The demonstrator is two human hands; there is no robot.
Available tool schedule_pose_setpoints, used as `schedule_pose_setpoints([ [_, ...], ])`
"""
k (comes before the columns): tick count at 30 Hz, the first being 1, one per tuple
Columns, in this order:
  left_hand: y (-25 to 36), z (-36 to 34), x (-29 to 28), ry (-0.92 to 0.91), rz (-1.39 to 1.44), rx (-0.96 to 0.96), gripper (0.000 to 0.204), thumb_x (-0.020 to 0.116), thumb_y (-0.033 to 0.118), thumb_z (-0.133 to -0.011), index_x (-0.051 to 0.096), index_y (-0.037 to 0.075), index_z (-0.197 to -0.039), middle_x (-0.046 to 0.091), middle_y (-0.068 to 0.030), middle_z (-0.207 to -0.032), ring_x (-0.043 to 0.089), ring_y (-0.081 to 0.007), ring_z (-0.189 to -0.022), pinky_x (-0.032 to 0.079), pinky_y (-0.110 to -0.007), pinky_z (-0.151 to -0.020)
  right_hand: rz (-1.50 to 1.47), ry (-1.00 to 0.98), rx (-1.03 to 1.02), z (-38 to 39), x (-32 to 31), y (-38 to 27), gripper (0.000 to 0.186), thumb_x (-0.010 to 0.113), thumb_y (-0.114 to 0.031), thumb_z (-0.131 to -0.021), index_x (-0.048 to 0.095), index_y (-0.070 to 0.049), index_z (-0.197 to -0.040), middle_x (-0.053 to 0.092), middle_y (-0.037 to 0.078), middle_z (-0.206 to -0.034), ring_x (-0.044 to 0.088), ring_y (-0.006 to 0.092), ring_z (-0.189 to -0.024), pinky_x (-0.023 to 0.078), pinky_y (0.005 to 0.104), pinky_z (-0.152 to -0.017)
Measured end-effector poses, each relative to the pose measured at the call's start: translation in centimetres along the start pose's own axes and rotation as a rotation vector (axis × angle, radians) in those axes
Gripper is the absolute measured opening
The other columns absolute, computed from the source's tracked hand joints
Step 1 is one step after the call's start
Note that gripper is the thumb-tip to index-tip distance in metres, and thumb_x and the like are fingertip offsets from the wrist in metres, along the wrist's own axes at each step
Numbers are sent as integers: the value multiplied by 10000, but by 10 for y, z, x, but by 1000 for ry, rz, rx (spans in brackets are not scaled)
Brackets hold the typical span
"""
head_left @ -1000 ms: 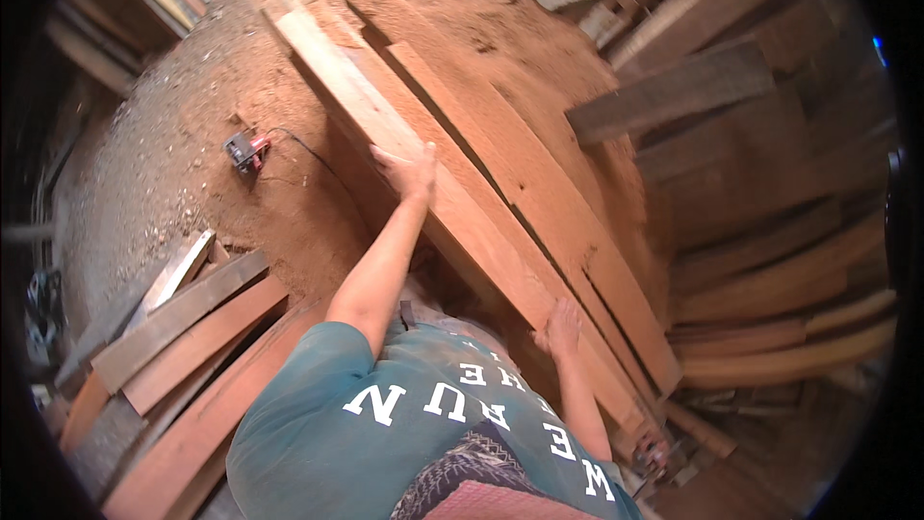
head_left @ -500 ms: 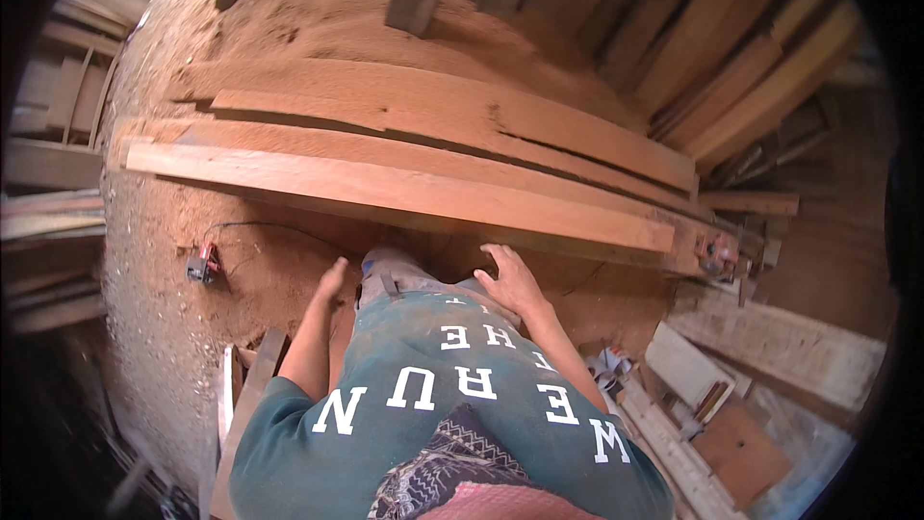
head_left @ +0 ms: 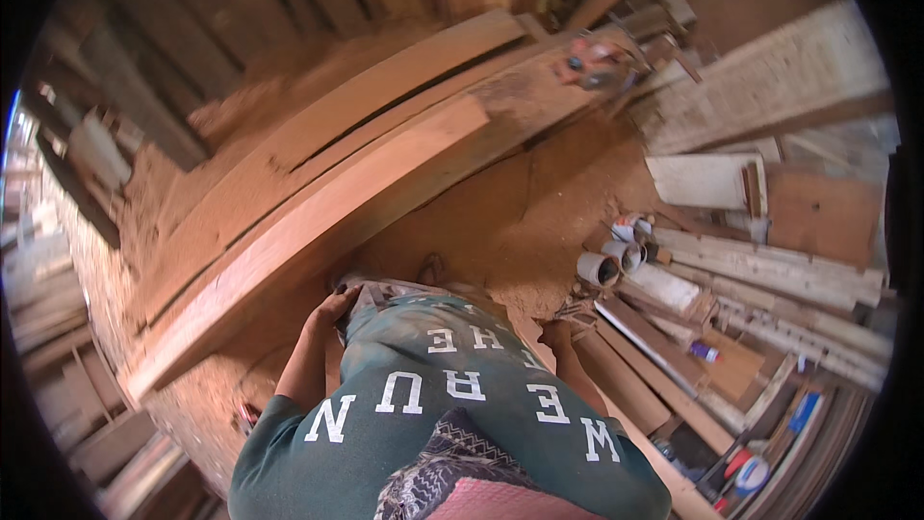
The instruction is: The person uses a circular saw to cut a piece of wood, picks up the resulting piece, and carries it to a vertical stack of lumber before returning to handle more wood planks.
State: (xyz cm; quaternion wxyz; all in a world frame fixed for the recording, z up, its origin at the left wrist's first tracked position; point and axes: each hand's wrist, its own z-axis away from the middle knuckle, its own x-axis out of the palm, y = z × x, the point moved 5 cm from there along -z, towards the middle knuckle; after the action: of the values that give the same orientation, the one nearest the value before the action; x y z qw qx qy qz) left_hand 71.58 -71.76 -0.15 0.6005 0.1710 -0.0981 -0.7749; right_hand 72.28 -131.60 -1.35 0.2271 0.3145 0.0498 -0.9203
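Observation:
My left hand (head_left: 337,304) hangs beside my trousers at the left hip, its fingers loosely stretched toward the cloth and nothing visible in them. Out at my right side is my right hand (head_left: 554,331), near several wooden boards (head_left: 621,366); its fingers are dark and hidden, so I cannot tell what they touch. Ahead of me, a long pale squared beam (head_left: 327,221) lies lengthwise on a larger sawdust-covered timber. Neither hand touches the beam. On the timber's far right end sits a blurred orange-red tool (head_left: 589,64).
Tall planks (head_left: 192,29) lean at the back. Several cylindrical cans (head_left: 599,271) stand on the right, next to stacked boards and a white panel (head_left: 698,181). Sawdust covers the floor (head_left: 539,202). A red-and-white round container (head_left: 749,472) lies among scraps at the lower right.
My view has turned to the right, so the beam now slants up to the right. My right hand has moved away from the beam side, down and outward toward the boards.

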Motion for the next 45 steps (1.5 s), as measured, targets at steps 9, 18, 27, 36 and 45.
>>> schedule_pose_setpoints([
  [9,210,-30,95,-209,-590,349,690,492,340,-981,275,63,-1575,450,-264,-1509,448,-354,-1400,363,-416,-1156,-1696,163,529,-53,26,35,375,743,-134,-821,652,-6,-1162,725,167,-876,706,242,-719,549,312,-638],
  [18,376,-15,176,-214,-1044,504,604,482,323,-952,423,56,-1491,608,-317,-1268,612,-431,-1178,470,-511,-1025,-1164,406,218,-122,-159,143,383,682,-245,-880,683,13,-1163,720,226,-987,705,301,-892,558,381,-779],
  [27,594,-15,234,-119,-859,769,482,589,284,-902,595,43,-1319,637,-268,-1256,611,-381,-1205,471,-456,-1033,-1098,413,391,-150,-209,314,318,662,-239,-856,701,4,-1058,729,199,-881,708,312,-830,551,392,-773],
  [36,735,-67,307,-509,73,530,607,598,363,-1015,420,34,-1492,553,-166,-1433,549,-317,-1291,422,-429,-1088,-1344,598,209,-228,-274,452,215,613,-139,-882,707,-6,-1023,721,132,-879,682,205,-806,538,338,-757],
  [45,867,-144,436,-279,1146,232,566,650,466,-971,511,104,-1383,595,-118,-1370,575,-273,-1244,437,-432,-1094,-1079,844,27,-291,-432,618,219,628,-99,-919,647,-38,-1128,716,180,-975,699,338,-901,548,401,-792],
])
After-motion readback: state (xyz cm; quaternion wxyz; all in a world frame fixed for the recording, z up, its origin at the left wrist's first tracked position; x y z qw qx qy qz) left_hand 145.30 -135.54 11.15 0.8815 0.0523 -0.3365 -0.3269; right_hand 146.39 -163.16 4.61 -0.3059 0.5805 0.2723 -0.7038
